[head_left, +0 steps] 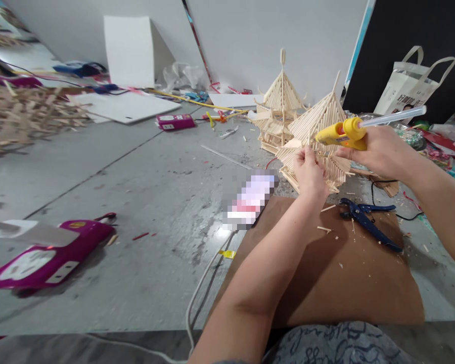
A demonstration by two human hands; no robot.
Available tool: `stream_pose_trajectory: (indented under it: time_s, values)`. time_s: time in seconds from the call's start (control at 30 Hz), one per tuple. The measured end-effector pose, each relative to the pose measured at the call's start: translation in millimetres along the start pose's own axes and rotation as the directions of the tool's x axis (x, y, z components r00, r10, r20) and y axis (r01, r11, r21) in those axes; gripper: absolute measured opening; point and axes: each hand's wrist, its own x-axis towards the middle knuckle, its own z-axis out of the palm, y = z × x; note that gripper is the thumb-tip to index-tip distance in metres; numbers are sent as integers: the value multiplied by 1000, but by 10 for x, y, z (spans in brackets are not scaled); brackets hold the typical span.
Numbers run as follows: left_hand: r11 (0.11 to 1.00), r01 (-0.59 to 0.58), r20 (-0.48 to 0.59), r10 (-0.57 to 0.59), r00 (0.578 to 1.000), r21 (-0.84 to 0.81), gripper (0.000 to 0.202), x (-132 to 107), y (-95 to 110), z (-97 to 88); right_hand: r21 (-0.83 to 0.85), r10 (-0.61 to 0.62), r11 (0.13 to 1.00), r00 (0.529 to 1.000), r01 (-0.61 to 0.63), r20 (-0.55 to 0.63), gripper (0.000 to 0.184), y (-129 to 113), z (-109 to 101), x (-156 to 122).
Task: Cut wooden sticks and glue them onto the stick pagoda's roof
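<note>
At right, a wooden stick (309,138) was pinched by the left hand (310,173), seemingly steadied near the right hand's (381,150) clasped glue gun (339,133).

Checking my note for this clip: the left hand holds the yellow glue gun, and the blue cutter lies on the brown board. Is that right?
Not quite: the head view shows the yellow glue gun in the right hand, not the left. The blue cutter does lie on the brown board.
</note>
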Motion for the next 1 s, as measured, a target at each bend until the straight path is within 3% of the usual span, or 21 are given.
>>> stream_pose_trajectory:
  time_s: [0.4, 1.0]
  values:
    - [1000, 5, 30, -5, 1000, 2, 26, 40, -35, -27, 7, 6, 1000, 997, -6, -82, 38, 111, 0, 37]
    - [1000, -27, 58, 26, 998, 10, 21, 51, -38, -21, 153, 3, 988, 999, 4, -41, 42, 105, 8, -62]
